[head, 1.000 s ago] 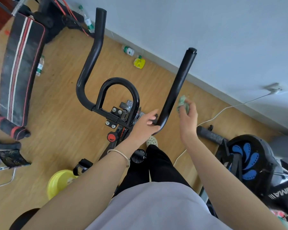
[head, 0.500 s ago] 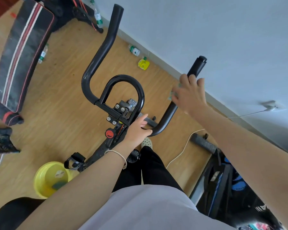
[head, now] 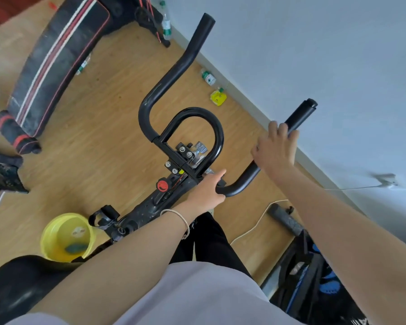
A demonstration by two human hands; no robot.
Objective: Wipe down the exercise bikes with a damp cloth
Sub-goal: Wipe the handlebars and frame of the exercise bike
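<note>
Two hands on one handlebar (head: 242, 185), both gripping the same side arm of it.

Left hand (head: 206, 191): fingers curl round the low bend of the bar, next to the stem clamp. One digit lies straighter than the rest, pointing up toward the clamp bolts. A thin bracelet (head: 179, 216) sits on that wrist.

Right hand (head: 275, 151): higher on the same arm of the bar, below the end cap. Back of hand faces the camera and the fingers wrap over the tube. The palm side is hidden, so I cannot tell whether a cloth lies under it.

Exercise bike (head: 148, 209): stands on the wooden floor directly ahead of the person, with the handlebar toward the pale wall. The black frame shows a red knob (head: 162, 186) just below the clamp. A strapped pedal (head: 103, 216) shows lower left, and the black saddle (head: 14, 292) at the bottom left corner.

Yellow basin (head: 54, 233): on the floor beside the pedal, with liquid and a dark green lump inside.

Sit-up bench (head: 54, 59): black with red and white stripes, upper left, apart from the bike.

By the skirting lie a plastic bottle (head: 208, 77) and, near it, a small yellow item (head: 218, 97).

White cable (head: 251, 228): runs across the floor on the right, toward a second machine (head: 314, 277), black with blue markings, at the lower right.
</note>
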